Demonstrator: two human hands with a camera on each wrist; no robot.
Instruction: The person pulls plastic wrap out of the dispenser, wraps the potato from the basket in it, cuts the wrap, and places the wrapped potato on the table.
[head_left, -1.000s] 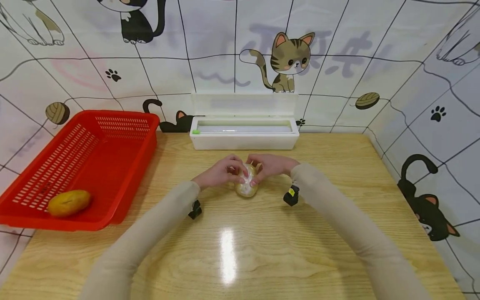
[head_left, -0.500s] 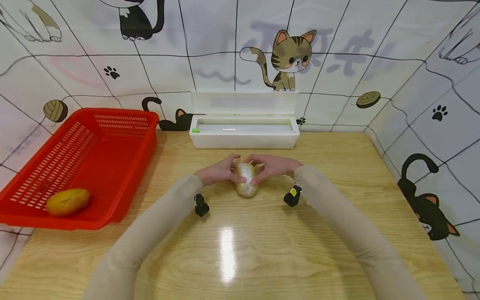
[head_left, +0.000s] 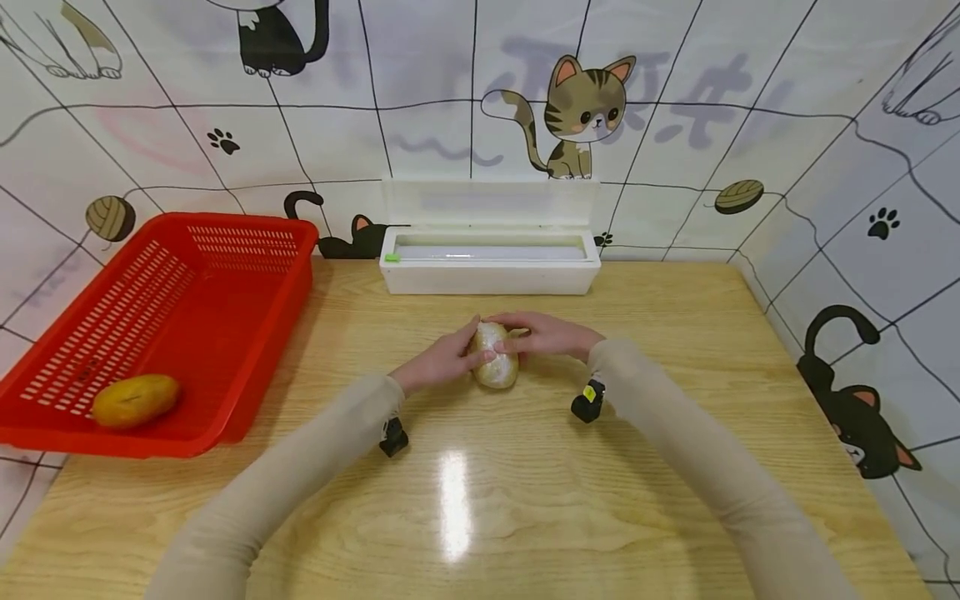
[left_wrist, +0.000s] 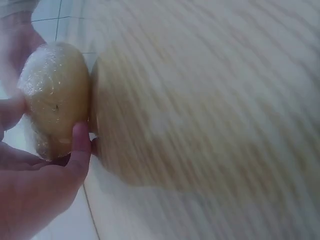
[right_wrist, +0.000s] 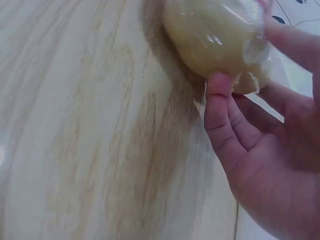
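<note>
A potato wrapped in cling film (head_left: 497, 367) is at the middle of the wooden table, between the two hands. My left hand (head_left: 442, 360) grips its left side, with the thumb on the film on top. From the right, my right hand (head_left: 555, 335) holds the far right side, its thumb also on top. In the left wrist view, the shiny film on the potato (left_wrist: 57, 95) looks wrinkled along one side. Fingers (right_wrist: 218, 107) curl against the end of the potato (right_wrist: 215, 40) in the right wrist view. The potato's far side is partly hidden.
A red plastic basket (head_left: 281, 333) stands at the left, with one unwrapped yellow-brown potato (head_left: 137, 401) inside. Behind the hands, against the patterned wall, sits a white cling film box (head_left: 487, 279), its lid (head_left: 487, 202) raised and a roll inside.
The left hand's fingers have moved from the top of the potato to around its side. The right hand's fingers have straightened slightly across the far side. The potato stays in place.
</note>
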